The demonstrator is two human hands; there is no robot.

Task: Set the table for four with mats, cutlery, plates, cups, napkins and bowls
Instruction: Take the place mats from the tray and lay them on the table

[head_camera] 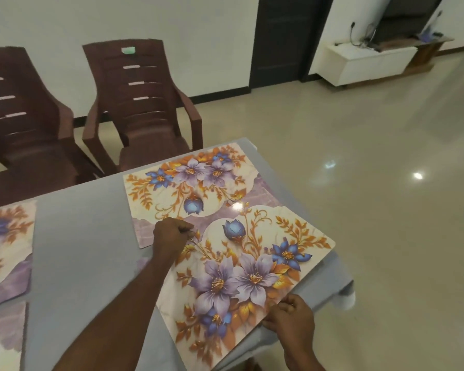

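Looking down from the head camera, we see the left hand (172, 232) with fingers curled, pinching the far left corner of the near floral placemat (248, 279). The right hand (289, 318) grips that mat's near edge, fingers bent over it. It overlaps the far floral placemat (188, 183) on the grey table (86, 250). We count four mats; two more (7, 250) (3, 338) lie left, blurred. Two brown plastic chairs (142, 103) (24, 116) stand beyond.

Cream mats (252, 253) patterned with purple and blue flowers and orange-gold leaves, pale grey-blue table (86, 236), dark brown chairs (142, 103), glossy beige floor (386, 156)
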